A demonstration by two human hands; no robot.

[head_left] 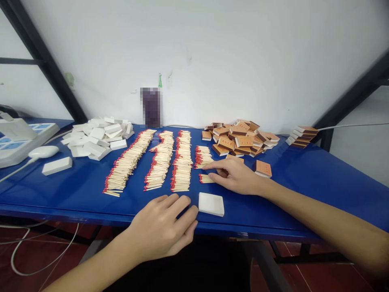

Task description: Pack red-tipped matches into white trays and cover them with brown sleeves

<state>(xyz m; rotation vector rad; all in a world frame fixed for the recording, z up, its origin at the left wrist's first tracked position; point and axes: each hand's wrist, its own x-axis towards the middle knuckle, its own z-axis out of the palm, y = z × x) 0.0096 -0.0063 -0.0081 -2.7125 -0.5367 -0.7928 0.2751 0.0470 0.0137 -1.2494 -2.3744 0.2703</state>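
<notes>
My right hand (232, 174) reaches over a short row of red-tipped matches (203, 156). Its index finger is stretched out to that row, and the thumb is at a small separate group of matches (205, 178). The finger and thumb are apart, with no match gripped between them. My left hand (165, 227) lies at the table's front edge, fingers loosely bent and nothing visible in it. Just right of its fingertips sits a white matchbox tray (210, 204), hollow side up. Part of the right palm's underside is hidden.
Three long rows of matches (182, 162) lie on the blue table (82, 190). White trays (97, 136) are heaped at the back left, orange matchbox sleeves (240, 136) at the back right. A box stack (302, 136), a single matchbox (263, 168) and a power strip (45, 129) are also there.
</notes>
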